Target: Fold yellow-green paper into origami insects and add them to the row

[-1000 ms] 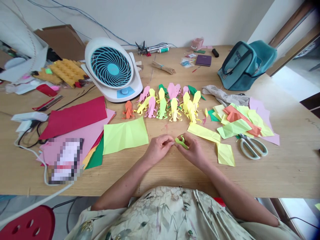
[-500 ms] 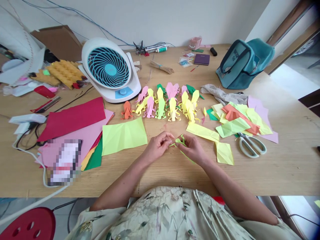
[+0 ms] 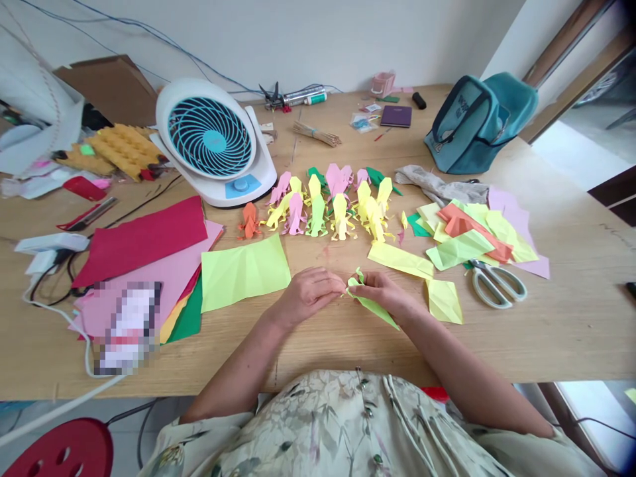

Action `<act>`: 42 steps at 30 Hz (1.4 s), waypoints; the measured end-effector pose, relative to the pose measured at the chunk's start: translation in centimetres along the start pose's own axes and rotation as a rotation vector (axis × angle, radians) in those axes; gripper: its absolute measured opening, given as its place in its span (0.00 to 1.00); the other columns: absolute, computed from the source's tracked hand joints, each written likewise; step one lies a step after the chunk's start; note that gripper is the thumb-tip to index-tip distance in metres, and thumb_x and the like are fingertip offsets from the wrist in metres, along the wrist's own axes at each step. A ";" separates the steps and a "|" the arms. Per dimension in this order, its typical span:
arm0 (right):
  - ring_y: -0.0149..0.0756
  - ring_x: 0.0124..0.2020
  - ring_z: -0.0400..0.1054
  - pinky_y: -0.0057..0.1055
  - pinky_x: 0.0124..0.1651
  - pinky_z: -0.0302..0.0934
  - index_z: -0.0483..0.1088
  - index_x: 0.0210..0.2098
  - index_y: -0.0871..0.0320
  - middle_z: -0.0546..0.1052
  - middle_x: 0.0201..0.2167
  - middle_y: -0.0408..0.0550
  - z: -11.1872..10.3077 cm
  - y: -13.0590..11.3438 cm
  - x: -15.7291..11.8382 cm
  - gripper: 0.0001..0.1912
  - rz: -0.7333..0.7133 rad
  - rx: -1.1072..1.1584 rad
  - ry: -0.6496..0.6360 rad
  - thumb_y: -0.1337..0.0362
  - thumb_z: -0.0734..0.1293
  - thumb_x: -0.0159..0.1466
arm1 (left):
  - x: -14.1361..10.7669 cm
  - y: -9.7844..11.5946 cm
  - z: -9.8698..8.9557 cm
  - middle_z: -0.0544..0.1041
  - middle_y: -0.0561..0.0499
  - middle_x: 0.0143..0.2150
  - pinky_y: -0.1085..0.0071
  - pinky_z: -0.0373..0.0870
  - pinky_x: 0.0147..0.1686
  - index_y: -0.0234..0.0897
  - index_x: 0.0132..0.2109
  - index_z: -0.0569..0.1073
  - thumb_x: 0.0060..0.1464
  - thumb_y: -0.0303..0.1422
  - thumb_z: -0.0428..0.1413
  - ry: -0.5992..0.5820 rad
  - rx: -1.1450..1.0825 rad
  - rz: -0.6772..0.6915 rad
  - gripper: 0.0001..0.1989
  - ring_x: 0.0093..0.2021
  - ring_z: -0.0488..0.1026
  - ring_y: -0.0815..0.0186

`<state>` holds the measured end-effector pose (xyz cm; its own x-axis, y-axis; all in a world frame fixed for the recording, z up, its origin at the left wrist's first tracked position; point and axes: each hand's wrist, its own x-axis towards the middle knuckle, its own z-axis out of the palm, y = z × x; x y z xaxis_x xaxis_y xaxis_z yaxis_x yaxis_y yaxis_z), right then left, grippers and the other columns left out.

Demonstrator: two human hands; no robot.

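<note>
A light green folded paper figure (image 3: 376,310) is held low over the table in front of me. My right hand (image 3: 378,291) grips its body between thumb and fingers, and a long pointed part sticks out below towards me. My left hand (image 3: 314,293) has its fingers pressed together at the figure's left end, pinching a thin tip there; the fingers partly hide it. Beyond my hands stand rows of finished paper figures in pink, yellow, green and orange, among them a light green paper figure (image 3: 316,215) and an orange paper figure (image 3: 250,220).
To the left lie a light green sheet (image 3: 246,271), a red sheet (image 3: 149,232) and a phone (image 3: 128,328). A fan (image 3: 213,142) stands behind them. On the right are yellow paper pieces (image 3: 444,301), scissors (image 3: 498,285), paper scraps (image 3: 467,225) and a teal bag (image 3: 477,126).
The paper figure has turned in my right hand, so more of its long pointed part shows. My left hand's fingers have straightened and come together at its tip. The view has shifted slightly.
</note>
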<state>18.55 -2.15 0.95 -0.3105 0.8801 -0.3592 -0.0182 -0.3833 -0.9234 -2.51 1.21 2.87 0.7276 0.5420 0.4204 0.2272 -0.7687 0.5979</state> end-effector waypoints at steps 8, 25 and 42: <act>0.29 0.25 0.55 0.27 0.29 0.48 0.67 0.29 0.57 0.64 0.23 0.38 0.3 -0.3 -0.2 0.17 -0.191 -0.180 0.021 0.50 0.70 0.58 | 0.1 0.3 0.4 0.78 0.47 0.37 0.71 0.68 0.41 0.36 0.39 0.75 0.64 0.31 0.51 0.050 -0.148 -0.143 0.09 0.39 0.74 0.66; 0.31 0.27 0.59 0.30 0.31 0.52 0.58 0.26 0.55 0.63 0.26 0.41 2.2 0.5 0.0 0.11 -0.561 -0.576 0.313 0.64 0.64 0.63 | 0.2 1.0 4.1 0.64 0.57 0.28 0.77 0.61 0.31 0.37 0.41 0.69 0.55 0.36 0.58 0.399 -0.695 -0.668 0.09 0.28 0.62 0.72; 0.33 0.29 0.61 0.31 0.34 0.55 0.61 0.28 0.55 0.65 0.27 0.42 3.4 0.8 -0.1 0.09 -0.536 -0.468 0.304 0.62 0.64 0.64 | 0.0 1.9 4.6 0.65 0.54 0.31 0.72 0.62 0.36 0.39 0.49 0.68 0.66 0.33 0.46 0.419 -0.283 -0.419 0.09 0.32 0.64 0.68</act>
<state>15.39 -3.54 0.68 -0.0973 0.9762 0.1939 0.3324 0.2155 -0.9182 0.84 -1.81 0.86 0.2876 0.9066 0.3088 0.2161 -0.3755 0.9013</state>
